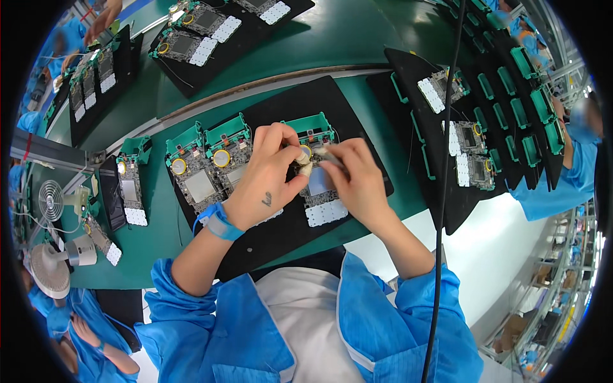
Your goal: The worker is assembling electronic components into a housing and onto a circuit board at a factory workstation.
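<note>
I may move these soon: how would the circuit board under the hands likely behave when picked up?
The circuit board looks thin and flat, so probably light and fairly stiff. Its bare, crowded surface suggests it could be fragile. The green piece at its far end may unbalance it.

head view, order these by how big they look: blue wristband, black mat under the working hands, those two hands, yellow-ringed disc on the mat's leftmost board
1. Black mat
2. Left hand and right hand: too alike to rank
3. Blue wristband
4. Yellow-ringed disc
</note>
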Demonstrator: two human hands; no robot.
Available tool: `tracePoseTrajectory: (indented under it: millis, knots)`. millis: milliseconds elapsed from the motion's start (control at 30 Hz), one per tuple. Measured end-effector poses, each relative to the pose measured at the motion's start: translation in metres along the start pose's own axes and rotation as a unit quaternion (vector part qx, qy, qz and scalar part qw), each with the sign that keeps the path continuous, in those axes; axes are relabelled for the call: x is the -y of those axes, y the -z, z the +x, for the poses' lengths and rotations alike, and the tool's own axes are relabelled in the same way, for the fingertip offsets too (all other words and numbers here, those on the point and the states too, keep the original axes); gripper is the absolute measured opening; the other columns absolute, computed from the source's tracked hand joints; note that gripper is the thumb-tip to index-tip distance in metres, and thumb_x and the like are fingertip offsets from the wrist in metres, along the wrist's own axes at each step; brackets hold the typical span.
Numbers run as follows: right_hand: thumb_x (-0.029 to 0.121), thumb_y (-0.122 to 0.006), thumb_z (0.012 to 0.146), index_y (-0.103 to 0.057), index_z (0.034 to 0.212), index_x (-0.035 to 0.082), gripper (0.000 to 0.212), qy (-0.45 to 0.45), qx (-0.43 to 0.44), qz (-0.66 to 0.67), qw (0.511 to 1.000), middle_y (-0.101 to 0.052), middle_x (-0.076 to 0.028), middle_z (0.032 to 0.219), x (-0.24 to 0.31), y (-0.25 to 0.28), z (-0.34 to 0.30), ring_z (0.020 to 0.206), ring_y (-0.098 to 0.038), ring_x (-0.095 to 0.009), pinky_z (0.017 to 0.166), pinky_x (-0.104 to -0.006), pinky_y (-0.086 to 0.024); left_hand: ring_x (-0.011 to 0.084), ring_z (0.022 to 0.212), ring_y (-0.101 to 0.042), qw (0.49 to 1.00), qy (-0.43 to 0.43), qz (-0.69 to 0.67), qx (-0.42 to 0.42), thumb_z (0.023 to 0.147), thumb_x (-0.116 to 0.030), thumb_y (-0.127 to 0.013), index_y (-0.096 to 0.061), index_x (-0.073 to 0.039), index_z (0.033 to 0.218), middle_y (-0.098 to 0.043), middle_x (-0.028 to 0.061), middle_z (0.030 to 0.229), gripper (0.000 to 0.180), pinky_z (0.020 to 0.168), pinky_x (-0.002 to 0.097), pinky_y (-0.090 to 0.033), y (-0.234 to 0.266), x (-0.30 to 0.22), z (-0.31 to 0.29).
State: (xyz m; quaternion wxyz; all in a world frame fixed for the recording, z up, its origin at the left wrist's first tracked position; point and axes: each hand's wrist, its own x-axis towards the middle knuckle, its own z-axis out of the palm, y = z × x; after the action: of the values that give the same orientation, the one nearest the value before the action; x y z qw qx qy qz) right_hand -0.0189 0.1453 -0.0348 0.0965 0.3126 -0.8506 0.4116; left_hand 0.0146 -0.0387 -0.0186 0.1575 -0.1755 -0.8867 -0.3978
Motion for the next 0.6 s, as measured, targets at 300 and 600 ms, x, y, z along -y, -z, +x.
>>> tracePoseTrajectory:
  millis: [300, 600]
  knots:
    - [0.003, -0.063, 0.088, -0.059, 0.12, 0.006, 0.033, -0.08, 0.004, 0.039, 0.996, -0.051, -0.009, 0.097, 0.005, 0.018, -0.018, 0.071, -0.057, -0.016, 0.063, -0.0289, -0.048, 0.0318, 0.099, -0.044, 0.997, 0.031, 0.034, 0.067, 0.065, -0.001, -0.069, -0.059, 0.008, 0.079, -0.046, 0.0144, 0.102, 0.019, 0.083, 0.0365, -0.044, 0.008, -0.008, 0.013]
    - [-0.003, -0.057, 0.088, -0.059, 0.126, 0.011, 0.04, -0.049, 0.079, -0.09, 0.992, -0.045, -0.009, 0.095, 0.005, 0.022, -0.026, 0.062, -0.056, -0.016, 0.053, -0.0312, -0.047, 0.0317, 0.097, -0.044, 0.992, 0.065, 0.064, 0.081, 0.064, -0.002, -0.07, -0.058, 0.01, 0.075, -0.046, 0.016, 0.1, 0.02, 0.082, 0.0375, -0.044, 0.008, -0.015, 0.016]
